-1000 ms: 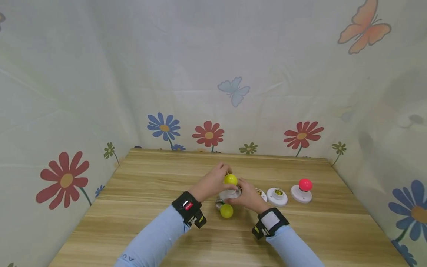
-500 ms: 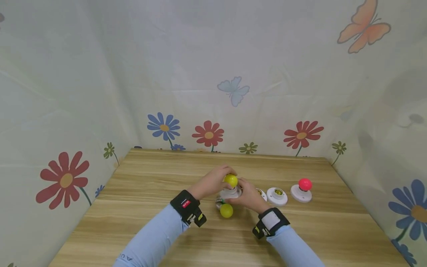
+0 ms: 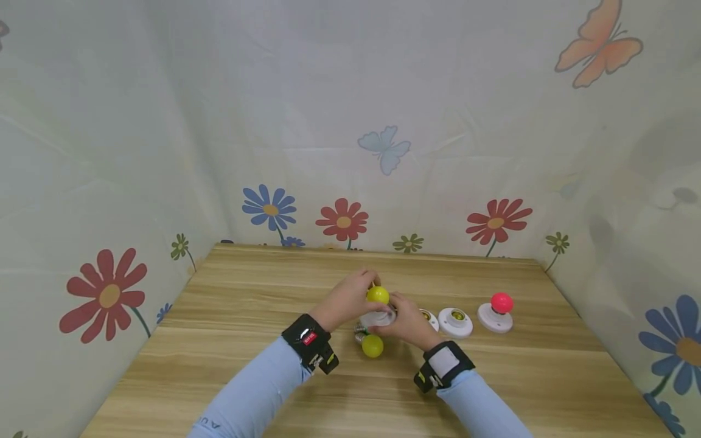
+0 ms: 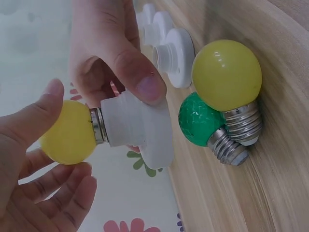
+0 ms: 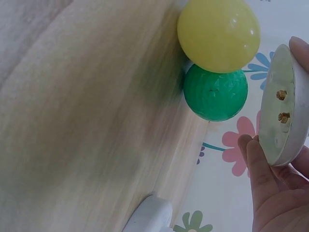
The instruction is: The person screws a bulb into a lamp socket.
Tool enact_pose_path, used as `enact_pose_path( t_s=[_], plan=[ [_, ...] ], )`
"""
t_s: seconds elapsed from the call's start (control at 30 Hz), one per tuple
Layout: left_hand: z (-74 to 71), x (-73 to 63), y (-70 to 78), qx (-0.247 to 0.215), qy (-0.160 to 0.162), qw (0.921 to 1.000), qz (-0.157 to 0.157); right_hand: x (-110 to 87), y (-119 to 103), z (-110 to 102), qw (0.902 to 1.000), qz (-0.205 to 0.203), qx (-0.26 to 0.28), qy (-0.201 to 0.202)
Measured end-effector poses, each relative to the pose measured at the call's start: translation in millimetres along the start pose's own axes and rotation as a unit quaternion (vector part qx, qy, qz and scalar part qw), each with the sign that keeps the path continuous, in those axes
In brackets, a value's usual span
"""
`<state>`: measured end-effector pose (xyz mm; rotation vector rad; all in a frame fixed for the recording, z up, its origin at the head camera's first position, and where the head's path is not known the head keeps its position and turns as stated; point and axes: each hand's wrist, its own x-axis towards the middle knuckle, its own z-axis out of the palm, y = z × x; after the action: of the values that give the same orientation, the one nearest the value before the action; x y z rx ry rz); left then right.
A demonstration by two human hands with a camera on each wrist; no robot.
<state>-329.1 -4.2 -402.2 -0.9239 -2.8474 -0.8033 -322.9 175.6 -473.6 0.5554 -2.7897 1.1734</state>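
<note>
In my left hand [image 4: 29, 179], thumb and fingers are about a round yellow light bulb [image 4: 70, 133]. Its metal cap sits partly inside a white lamp holder [image 4: 137, 128]. My right hand [image 3: 408, 322] grips that holder by its round base, raised off the table and tilted. The right wrist view shows the underside of the base [image 5: 280, 111] with two brass screws. Just below the hands, a second yellow bulb [image 4: 227, 75] and a green faceted bulb [image 4: 200, 118] lie side by side on the wood, their threaded caps bare.
Right of my hands stand white lamp holders in a row, one partly hidden [image 3: 429, 317] and one in full view with an open socket [image 3: 456, 322]. Furthest right, a holder [image 3: 495, 319] carries a red bulb [image 3: 501, 302]. Flowered cloth [image 3: 306, 152] surrounds the wooden table [image 3: 263, 267].
My left fingers turned over the yellow bulb half a second ago and are now back near their earlier pose. The right hand and lamp holder have stayed nearly still.
</note>
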Motion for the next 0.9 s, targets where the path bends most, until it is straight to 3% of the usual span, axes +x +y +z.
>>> enact_pose_path(
  t_s=[0.47, 0.67, 0.77, 0.9],
  plan=[
    [-2.3, 3.5, -1.7, -0.007, -0.042, 0.9979, 0.049, -1.3, -0.4, -0.2, 0.9999, -0.01, -0.005, 0.006],
    [-5.4, 0.8, 0.9, -0.029, -0.051, 0.9981, 0.021, -1.5, 0.6, 0.6, 0.9999, -0.012, -0.005, 0.006],
    [-6.8, -1.7, 4.9, -0.028, -0.036, 0.999, 0.003, -1.0, 0.4, 0.4, 0.9999, -0.011, -0.003, 0.004],
    [-5.0, -3.6, 8.8, 0.006, -0.009, 0.9999, -0.013, 0.1, 0.3, 1.0, 0.9999, -0.013, 0.0, 0.0]
  ],
)
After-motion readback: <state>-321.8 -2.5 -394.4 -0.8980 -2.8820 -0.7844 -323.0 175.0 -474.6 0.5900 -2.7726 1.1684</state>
